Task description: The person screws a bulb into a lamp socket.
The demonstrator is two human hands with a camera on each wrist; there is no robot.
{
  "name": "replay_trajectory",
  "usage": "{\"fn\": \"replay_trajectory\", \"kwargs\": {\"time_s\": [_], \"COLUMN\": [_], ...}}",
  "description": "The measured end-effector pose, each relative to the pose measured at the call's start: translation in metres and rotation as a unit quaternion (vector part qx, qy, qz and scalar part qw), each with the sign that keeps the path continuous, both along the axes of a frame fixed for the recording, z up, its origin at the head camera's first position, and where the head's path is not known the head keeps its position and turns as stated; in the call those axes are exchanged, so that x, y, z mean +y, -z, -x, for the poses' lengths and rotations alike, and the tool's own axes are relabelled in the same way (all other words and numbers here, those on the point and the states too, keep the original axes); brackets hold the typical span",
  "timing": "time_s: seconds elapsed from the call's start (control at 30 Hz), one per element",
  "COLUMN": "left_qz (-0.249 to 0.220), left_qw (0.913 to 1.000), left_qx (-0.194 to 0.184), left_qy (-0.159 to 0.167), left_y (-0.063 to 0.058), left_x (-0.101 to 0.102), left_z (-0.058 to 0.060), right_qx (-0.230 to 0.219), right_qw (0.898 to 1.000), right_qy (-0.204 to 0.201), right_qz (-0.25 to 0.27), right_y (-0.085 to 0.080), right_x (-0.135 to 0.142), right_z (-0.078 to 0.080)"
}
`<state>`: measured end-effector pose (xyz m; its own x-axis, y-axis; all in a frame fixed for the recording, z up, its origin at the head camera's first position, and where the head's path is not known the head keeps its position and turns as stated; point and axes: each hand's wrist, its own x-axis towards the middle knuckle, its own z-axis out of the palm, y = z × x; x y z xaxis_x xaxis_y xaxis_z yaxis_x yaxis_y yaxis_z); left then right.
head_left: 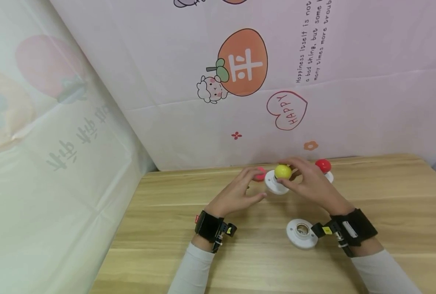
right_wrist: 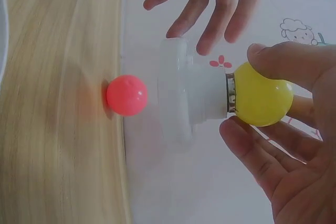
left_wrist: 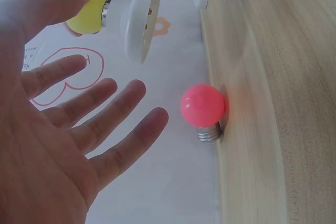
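Note:
My right hand [head_left: 309,181] pinches a yellow light bulb [right_wrist: 265,95] between thumb and fingers. The metal base of the bulb sits in a white round lamp holder [right_wrist: 176,87], which hangs above the tabletop with the bulb. To the left of the holder, my left hand [head_left: 236,192] is spread, its fingers straight and apart, holding nothing. In the left wrist view there is a gap between its fingertips and the holder. A pink-red bulb [left_wrist: 202,106] with a silver screw base lies on the table behind the left fingers.
A red bulb [head_left: 323,165] stands in another white lamp holder [head_left: 329,177] at the back right, partly behind my right hand. Nearer lies a white lamp holder [head_left: 293,238] with its metal socket showing. A printed cloth [head_left: 188,134] hangs behind the wooden table [head_left: 159,228].

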<state>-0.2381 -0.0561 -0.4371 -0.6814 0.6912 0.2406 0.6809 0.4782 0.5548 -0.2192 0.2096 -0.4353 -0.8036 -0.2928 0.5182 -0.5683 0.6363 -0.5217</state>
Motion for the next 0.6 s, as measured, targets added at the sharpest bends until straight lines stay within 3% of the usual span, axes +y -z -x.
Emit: {"fn": "replay_trajectory", "kwargs": {"time_s": [0.6], "left_qz": [-0.004], "left_qw": [0.9999], "left_qx": [-0.012], "left_qy": [0.000], "left_y": [-0.0005], "left_x": [-0.0006], "left_z": [-0.0006], "right_qx": [-0.019], "right_qw": [0.999], "right_qy": [0.030], "right_qz": [-0.011], "right_y": [0.0057], "right_x": [0.0057], "right_z": [0.0040]}}
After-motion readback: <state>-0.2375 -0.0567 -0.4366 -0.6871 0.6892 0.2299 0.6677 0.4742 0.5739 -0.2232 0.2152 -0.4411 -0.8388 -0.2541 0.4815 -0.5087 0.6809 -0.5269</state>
